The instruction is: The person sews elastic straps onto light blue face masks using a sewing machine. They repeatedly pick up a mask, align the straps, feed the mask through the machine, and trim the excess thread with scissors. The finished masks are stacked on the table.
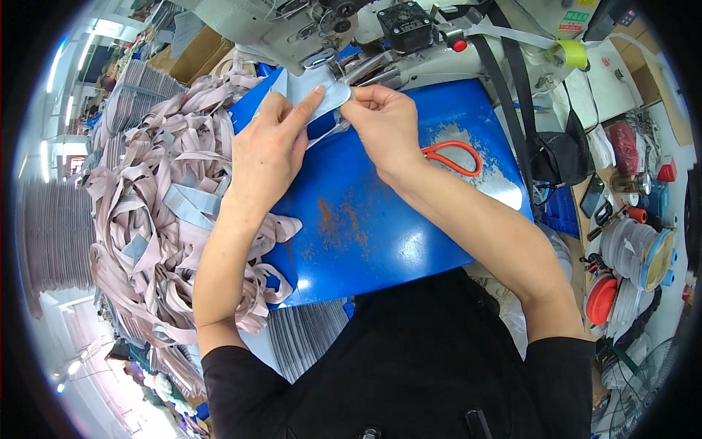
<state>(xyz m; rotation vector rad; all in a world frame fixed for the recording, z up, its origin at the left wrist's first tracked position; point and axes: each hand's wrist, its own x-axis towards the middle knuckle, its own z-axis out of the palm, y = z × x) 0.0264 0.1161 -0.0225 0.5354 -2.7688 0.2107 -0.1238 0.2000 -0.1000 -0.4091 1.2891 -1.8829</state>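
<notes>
A light blue fabric piece [311, 89] lies under the head of a sewing machine [296, 33] at the top middle. My left hand [270, 150] grips it from the left, index finger stretched along its top and the other fingers curled. At its right edge my right hand [384, 121] pinches the cloth between thumb and fingers, close to the presser foot area. The needle itself is hidden from view. Red-orange handles of scissors [472, 167] rest on the blue work surface [380, 241], beside my right wrist, which covers part of them.
A large heap of pinkish fabric strips [153, 212] crowds the left side, with stacked grey cloth [55, 234] beyond it. Black straps [504, 95] hang down right of the machine. Spools and tape rolls [632, 249] fill the right side. More folded grey pieces [307, 333] sit below the front edge.
</notes>
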